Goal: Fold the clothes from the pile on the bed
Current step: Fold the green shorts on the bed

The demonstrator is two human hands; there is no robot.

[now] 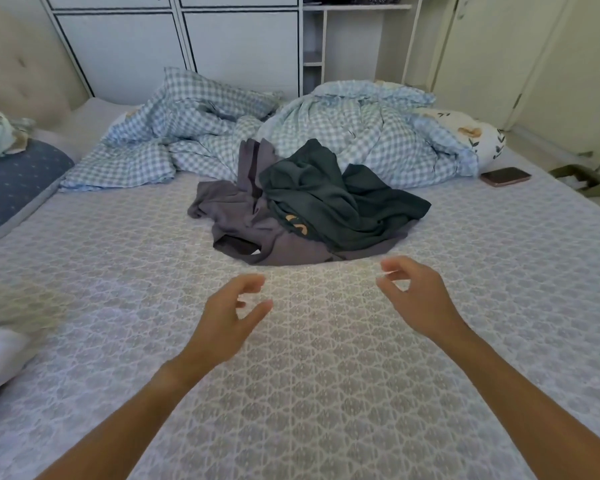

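Evidently the first reach is under way: both hands, left hand [230, 308] and right hand [417, 295], hover empty and loosely spread just before the pile [302, 209], which needs one garment lifted clear.

left hand [227, 311], right hand [418, 294], fingers loosely curled

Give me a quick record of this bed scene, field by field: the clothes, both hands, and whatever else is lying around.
pile: dark green garment lying on top of grey garment, both crumpled and unfolded, mid-bed
left hand: empty, fingers loosely curled, above the mattress, short of the pile
right hand: empty, fingers loosely curled, near the pile's front edge
behind pile: bunched checked duvet
right of pile: phone lying flat
far wall: white wardrobe
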